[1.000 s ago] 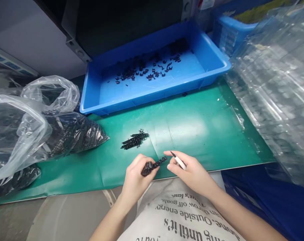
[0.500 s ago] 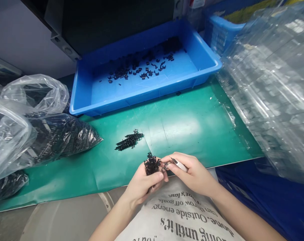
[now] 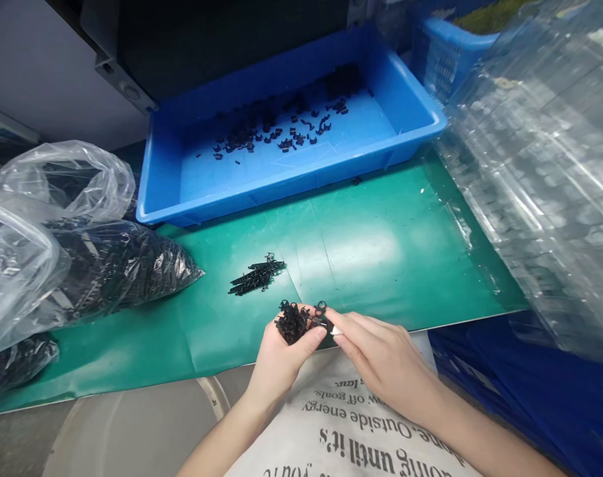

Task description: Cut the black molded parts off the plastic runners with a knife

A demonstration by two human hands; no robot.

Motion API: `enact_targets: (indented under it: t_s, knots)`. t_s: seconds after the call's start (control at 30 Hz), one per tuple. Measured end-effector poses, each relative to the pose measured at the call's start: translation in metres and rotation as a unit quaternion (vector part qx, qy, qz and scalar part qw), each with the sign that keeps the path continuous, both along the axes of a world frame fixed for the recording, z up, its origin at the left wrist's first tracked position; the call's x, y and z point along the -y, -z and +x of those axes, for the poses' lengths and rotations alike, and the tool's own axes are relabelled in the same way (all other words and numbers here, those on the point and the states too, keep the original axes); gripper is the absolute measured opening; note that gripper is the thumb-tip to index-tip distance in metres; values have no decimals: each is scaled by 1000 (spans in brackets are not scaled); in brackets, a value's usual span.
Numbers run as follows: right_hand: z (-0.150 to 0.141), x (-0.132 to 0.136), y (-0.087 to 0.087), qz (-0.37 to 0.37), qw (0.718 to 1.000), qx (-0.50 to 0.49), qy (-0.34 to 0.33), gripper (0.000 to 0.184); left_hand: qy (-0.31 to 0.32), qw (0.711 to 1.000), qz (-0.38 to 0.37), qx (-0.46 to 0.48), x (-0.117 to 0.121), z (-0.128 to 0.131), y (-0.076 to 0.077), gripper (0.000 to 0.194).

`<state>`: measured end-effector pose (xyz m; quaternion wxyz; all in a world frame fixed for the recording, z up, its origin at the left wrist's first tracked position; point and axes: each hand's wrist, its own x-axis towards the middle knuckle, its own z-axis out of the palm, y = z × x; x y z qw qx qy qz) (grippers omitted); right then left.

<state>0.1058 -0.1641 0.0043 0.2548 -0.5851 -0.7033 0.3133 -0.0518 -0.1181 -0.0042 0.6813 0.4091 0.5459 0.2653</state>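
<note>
My left hand [image 3: 281, 361] is closed around a bunch of small black plastic parts [image 3: 292, 322], which have ring-like and hooked ends. Its thumb points toward my right hand, and one black piece with a ring [image 3: 321, 309] sticks out between the two hands. My right hand [image 3: 381, 351] is closed beside it, fingertips touching the area of that piece. A small white-handled knife [image 3: 336, 330] is in its grip; only a white bit shows, and the fingers hide the rest. Just beyond the hands, a loose pile of black plastic strips [image 3: 256, 276] lies on the green table mat [image 3: 222, 331].
A blue tray [image 3: 291, 189] with scattered black bits stands at the back. Clear bags [image 3: 107, 265] full of black parts lie on the left. Stacked clear plastic trays [image 3: 545, 165] lean in from the right, with a blue basket [image 3: 440, 59] behind.
The bunch in my left hand has shifted slightly left and turned. My right hand has rolled over, so the knife's blade and most of its handle are now hidden.
</note>
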Motion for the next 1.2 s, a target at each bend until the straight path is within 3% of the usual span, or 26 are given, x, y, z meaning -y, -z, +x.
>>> enact_targets:
  t_s: [0.4,0.67,0.77,0.8,0.87,0.93,0.97,1.03,1.1,1.2]
  knots:
    - [-3,3,3,15,1000,7,4,37,-8,999,33,-33,5,3,0,20]
    - [-8,1,18,36,999,-7,30,35,-37,996,-59,63,4,8,1,25]
    - [-7,-1,21,-24,996,-71,45,36,-65,995,45,-68,-9,-12,0,26]
    - [-6,-2,21,-45,994,-89,53,36,-86,980,101,-151,-16,-21,0,27]
    - [-5,-3,20,-78,989,-112,64,37,-108,916,208,-327,-32,-42,4,27]
    - [-5,-3,19,-99,986,-117,67,37,-69,849,278,-444,-47,-60,10,25]
    - [-5,-3,19,-106,985,-117,66,37,-40,829,298,-471,-54,-67,14,24]
    - [-5,-3,19,-118,984,-117,62,35,6,816,313,-486,-64,-75,18,21]
    - [-6,-3,20,-125,983,-122,62,34,15,817,317,-481,-67,-77,16,19]
    - [-6,-4,19,-142,977,-144,70,31,7,819,335,-467,-58,-72,2,20]
